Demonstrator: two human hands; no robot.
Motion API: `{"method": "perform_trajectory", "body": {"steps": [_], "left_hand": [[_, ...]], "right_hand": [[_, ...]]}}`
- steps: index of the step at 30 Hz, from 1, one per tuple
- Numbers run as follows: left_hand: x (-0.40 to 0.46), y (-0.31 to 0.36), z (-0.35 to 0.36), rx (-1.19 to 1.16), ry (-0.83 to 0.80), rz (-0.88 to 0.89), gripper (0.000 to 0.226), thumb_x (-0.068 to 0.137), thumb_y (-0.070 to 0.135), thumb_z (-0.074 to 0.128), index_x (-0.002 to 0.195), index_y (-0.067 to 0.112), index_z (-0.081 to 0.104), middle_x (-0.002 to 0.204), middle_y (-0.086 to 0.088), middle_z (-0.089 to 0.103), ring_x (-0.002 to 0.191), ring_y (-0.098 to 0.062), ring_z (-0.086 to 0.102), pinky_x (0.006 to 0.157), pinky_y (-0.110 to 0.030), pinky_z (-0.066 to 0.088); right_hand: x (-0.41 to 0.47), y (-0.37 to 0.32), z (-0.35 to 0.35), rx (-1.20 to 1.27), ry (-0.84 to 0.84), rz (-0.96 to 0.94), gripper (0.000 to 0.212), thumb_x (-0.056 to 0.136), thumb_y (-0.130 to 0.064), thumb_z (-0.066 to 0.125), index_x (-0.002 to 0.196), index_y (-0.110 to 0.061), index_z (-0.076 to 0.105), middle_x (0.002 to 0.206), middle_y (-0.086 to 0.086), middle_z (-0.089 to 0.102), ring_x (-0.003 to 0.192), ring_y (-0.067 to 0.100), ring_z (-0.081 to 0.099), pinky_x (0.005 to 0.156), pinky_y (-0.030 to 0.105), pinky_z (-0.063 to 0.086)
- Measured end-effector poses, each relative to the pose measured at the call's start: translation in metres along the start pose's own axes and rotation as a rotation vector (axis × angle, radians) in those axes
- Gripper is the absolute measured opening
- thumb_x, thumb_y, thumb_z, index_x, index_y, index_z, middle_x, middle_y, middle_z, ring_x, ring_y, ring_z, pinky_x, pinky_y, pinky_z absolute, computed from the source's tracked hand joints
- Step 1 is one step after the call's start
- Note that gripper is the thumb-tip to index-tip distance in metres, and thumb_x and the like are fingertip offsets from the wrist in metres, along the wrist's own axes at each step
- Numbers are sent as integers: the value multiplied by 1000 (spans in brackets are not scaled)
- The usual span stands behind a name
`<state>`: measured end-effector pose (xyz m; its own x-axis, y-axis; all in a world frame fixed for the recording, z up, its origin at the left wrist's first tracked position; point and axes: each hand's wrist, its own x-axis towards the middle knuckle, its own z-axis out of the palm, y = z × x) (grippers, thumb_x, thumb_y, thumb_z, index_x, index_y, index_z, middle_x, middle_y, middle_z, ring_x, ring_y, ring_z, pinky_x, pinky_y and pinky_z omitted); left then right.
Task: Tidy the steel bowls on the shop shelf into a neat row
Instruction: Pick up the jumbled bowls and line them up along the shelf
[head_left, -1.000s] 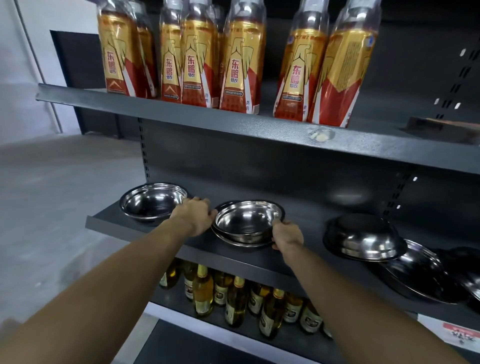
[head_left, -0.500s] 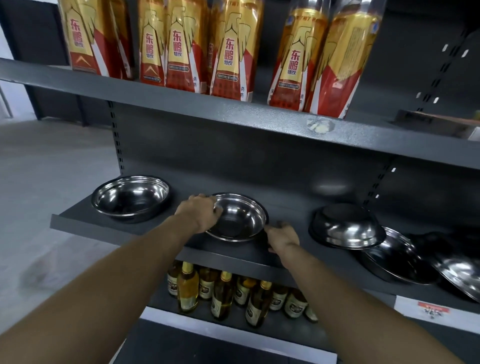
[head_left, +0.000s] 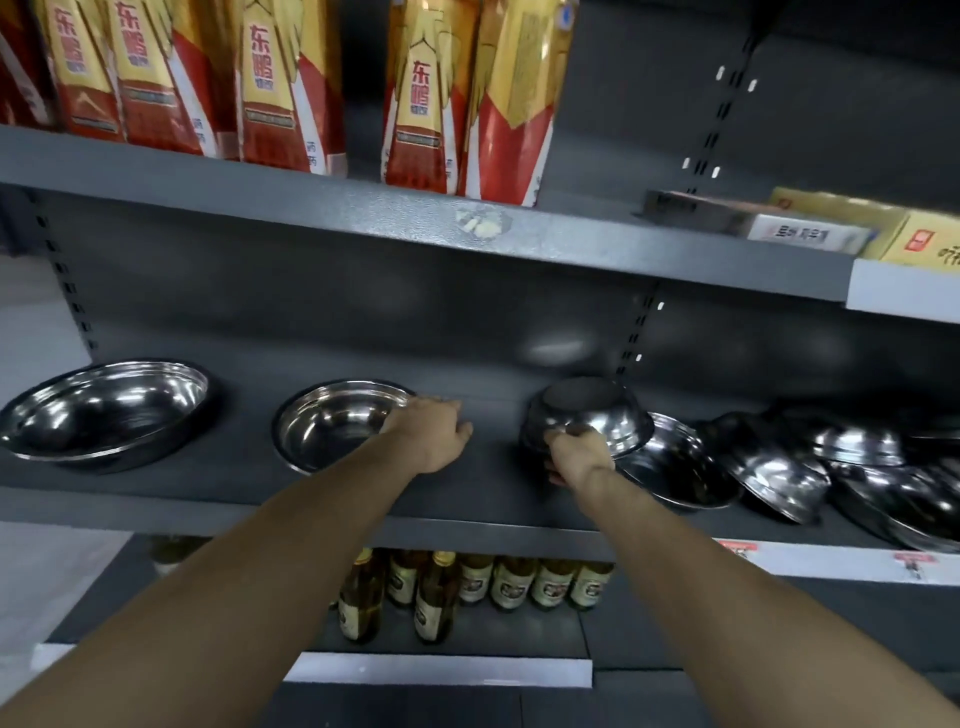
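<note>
Half a second back both of my hands flanked the second bowl; now my right hand (head_left: 577, 457) has crossed to the upturned bowl (head_left: 587, 421) and my left hand (head_left: 428, 434) has let go.

Nearest me, below my forearms, amber bottles (head_left: 431, 597) stand on the lower shelf. Above them, my left hand rests by the right rim of the second bowl (head_left: 332, 423), fingers loosely curled and holding nothing that I can make out. My right hand grips the near rim of the upturned bowl, fingers curled over its edge. That bowl lies mouth down, leaning on a tilted bowl (head_left: 675, 467) just right of my right hand. Further right, more bowls (head_left: 831, 462) lie jumbled and overlapping. Well left of my left hand, the first bowl (head_left: 104, 410) sits upright on the shelf (head_left: 234, 488).

To do this step well, I judge I should lift the upturned bowl clear of its neighbour before turning it, so that the pile does not slide, then set it mouth up in the bare gap between my hands, spaced like the other two.

Beyond my hands, drink packs (head_left: 280, 93) line the upper shelf; the view has shifted right, bringing boxes (head_left: 914, 239) into sight.
</note>
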<state>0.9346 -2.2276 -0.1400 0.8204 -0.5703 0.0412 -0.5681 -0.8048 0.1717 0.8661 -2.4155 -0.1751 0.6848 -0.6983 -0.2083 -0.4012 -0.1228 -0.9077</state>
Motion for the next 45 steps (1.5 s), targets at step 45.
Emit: {"method": "perform_trajectory", "body": {"steps": [45], "left_hand": [[90,129,77,-988,164,-458,50,97,49,45,133,14,45,126,-8,63,106,-25,61,83,-27,39]], "right_hand": [[73,13,-92,-218,40,-292,66,74,-55,79,124,-14,63,129,9,60,115,25,61,101,34,49]]}}
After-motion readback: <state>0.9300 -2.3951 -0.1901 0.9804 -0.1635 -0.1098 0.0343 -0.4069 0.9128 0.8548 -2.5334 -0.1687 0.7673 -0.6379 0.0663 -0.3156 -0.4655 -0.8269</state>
